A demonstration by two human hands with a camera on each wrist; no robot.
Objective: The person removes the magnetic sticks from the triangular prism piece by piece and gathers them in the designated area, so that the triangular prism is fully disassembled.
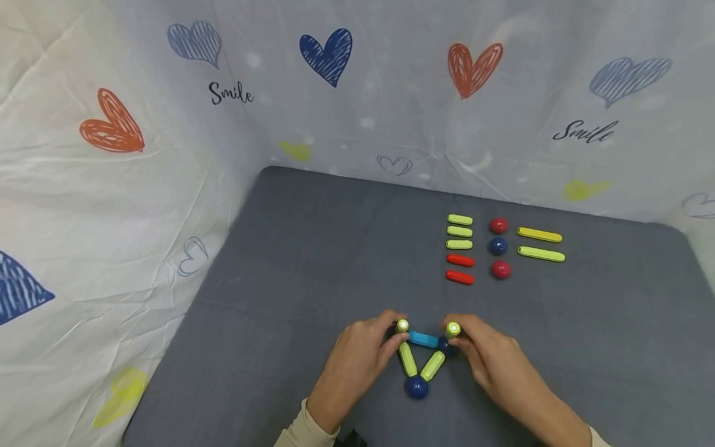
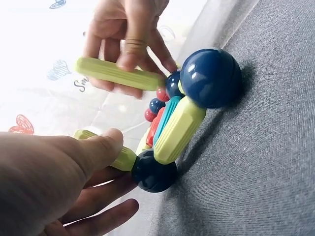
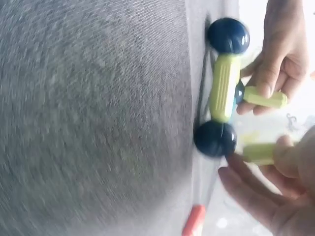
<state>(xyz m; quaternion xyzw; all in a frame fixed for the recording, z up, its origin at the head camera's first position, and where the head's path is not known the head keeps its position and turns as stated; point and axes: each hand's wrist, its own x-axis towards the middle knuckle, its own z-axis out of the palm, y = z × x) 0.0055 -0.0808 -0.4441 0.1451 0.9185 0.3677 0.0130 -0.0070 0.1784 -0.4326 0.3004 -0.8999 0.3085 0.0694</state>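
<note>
A triangle lies on the grey surface, made of two lime sticks (image 1: 408,360), a blue stick (image 1: 422,339) and blue balls at its corners. The front ball (image 1: 416,387) is nearest the body. My left hand (image 1: 357,351) pinches an upright lime stick (image 1: 403,325) between thumb and fingers; its lower end meets the left corner ball (image 2: 154,172). Another upright lime stick (image 1: 453,329) is pinched by my right hand (image 1: 497,360) at the right corner ball (image 3: 215,139). Whether that stick touches the ball is unclear, as fingers and blur obscure the joint.
Behind the right hand lie short lime sticks (image 1: 460,231) and red sticks (image 1: 460,277) in a column. Beside them are red balls (image 1: 501,269), one blue ball (image 1: 498,246), and longer yellow (image 1: 539,234) and lime (image 1: 541,254) sticks. A printed cloth (image 1: 357,112) hangs behind.
</note>
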